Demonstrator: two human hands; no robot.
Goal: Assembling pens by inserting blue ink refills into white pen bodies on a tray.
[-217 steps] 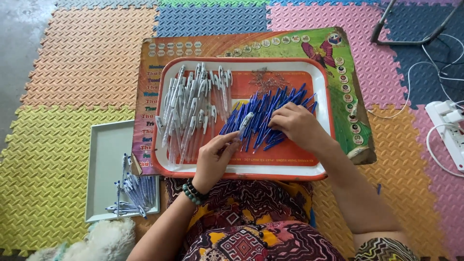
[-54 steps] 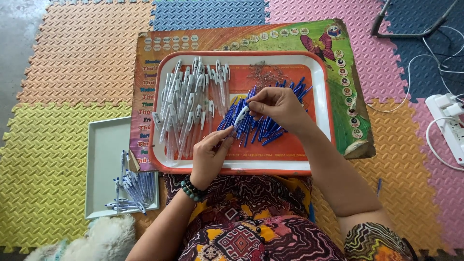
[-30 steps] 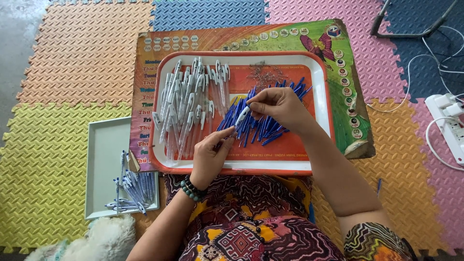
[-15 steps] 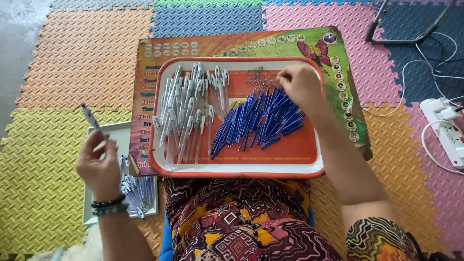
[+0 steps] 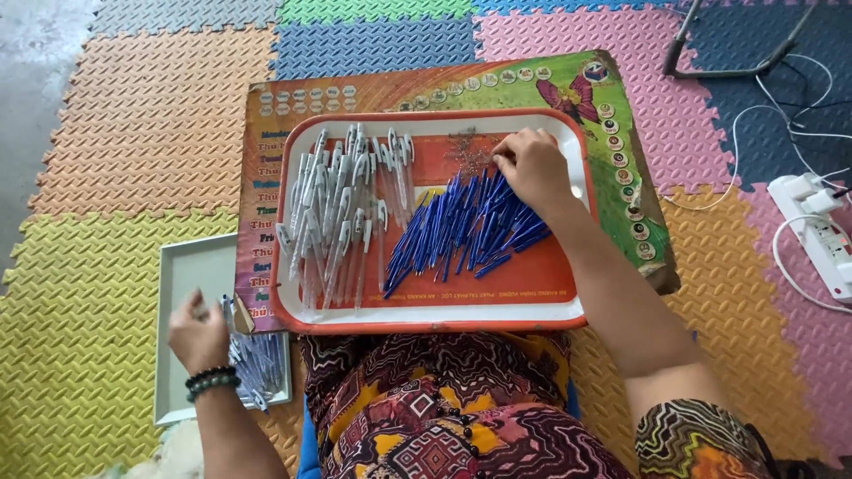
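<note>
An orange tray (image 5: 568,312) with a white rim lies on a printed board in front of me. It holds a pile of clear and white pen barrels (image 5: 342,213) on the left and a fan of blue refills (image 5: 461,226) in the middle. My right hand (image 5: 535,168) rests at the tray's far side, fingertips pinched in a scatter of tiny grey metal bits (image 5: 463,149). My left hand (image 5: 200,333), with a bead bracelet, hangs over a grey tray (image 5: 182,266) beside a heap of finished pens (image 5: 257,362). Its fingers curl under and are hidden.
The colourful printed board (image 5: 621,115) sits on foam puzzle mats (image 5: 133,133). A white power strip (image 5: 821,231) with cables lies at the right, and a dark metal frame (image 5: 737,53) at the top right. My patterned lap is just below the orange tray.
My left hand, which held a pen raised over the mat, has dropped onto the grey tray by the finished pens. My right hand stays at the tray's far side.
</note>
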